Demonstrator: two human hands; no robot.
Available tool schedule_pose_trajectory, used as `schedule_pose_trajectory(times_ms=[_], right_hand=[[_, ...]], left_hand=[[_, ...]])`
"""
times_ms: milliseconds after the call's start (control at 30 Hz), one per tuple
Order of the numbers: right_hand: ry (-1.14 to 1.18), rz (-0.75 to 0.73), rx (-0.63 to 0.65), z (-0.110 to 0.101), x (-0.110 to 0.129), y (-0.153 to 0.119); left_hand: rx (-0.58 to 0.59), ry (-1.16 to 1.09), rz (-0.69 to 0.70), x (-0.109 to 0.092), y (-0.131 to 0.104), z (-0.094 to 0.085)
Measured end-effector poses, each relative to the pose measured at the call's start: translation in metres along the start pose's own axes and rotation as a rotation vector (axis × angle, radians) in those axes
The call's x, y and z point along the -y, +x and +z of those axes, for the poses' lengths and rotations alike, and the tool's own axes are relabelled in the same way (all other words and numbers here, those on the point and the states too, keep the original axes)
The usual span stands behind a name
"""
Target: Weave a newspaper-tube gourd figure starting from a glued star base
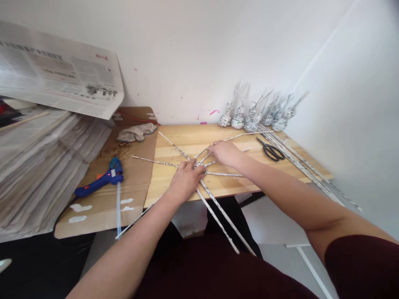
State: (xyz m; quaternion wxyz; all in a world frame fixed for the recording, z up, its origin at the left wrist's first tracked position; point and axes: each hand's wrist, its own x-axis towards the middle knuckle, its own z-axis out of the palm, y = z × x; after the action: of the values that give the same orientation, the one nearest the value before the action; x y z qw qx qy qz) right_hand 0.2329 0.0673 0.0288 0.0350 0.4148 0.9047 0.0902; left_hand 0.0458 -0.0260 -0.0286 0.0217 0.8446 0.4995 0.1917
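A small woven base of rolled newspaper tubes [200, 167] lies on the wooden tabletop, its long spokes fanning out in several directions. My left hand [184, 179] holds the base at its centre, fingers on top and thumb at the near side. Just beyond and to the right, my right hand [227, 153] has its fingertips closed on a newspaper tube that comes off the base. Two spokes [218, 207] run toward me past the table's near edge. Another tube [249, 133] stretches right from behind my right hand.
Black scissors [273, 152] and loose newspaper tubes [293, 160] lie at the right. Several woven gourd shapes [238, 118] stand by the wall. On cardboard [134, 187] at the left are a blue glue gun [107, 179] and a glove [137, 133], beside stacked newspapers [46, 166].
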Motion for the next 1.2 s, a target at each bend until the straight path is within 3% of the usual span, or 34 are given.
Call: schedule_pose_trajectory(times_ms=[200, 467, 667, 867, 1100, 1200], right_hand=[[-0.023, -0.101, 0.018, -0.007, -0.005, 0.003], [-0.063, -0.030, 0.055, -0.019, -0.001, -0.006], [0.073, -0.071, -0.109, -0.019, 0.002, 0.008], [0.421, 0.094, -0.374, 0.012, 0.015, 0.015], [0.421, 0.229, -0.470, 0.015, 0.025, 0.000], [0.404, 0.247, -0.384, 0.014, 0.024, -0.005]], left_hand=[[0.020, -0.005, -0.006, -0.002, 0.001, -0.003], [-0.013, -0.078, -0.051, -0.001, 0.001, -0.001], [0.014, -0.076, -0.083, -0.004, 0.001, -0.005], [0.039, -0.061, -0.093, -0.005, 0.000, -0.008], [0.018, -0.088, -0.092, -0.004, 0.000, -0.007], [0.014, -0.103, -0.083, -0.003, 0.000, -0.007]])
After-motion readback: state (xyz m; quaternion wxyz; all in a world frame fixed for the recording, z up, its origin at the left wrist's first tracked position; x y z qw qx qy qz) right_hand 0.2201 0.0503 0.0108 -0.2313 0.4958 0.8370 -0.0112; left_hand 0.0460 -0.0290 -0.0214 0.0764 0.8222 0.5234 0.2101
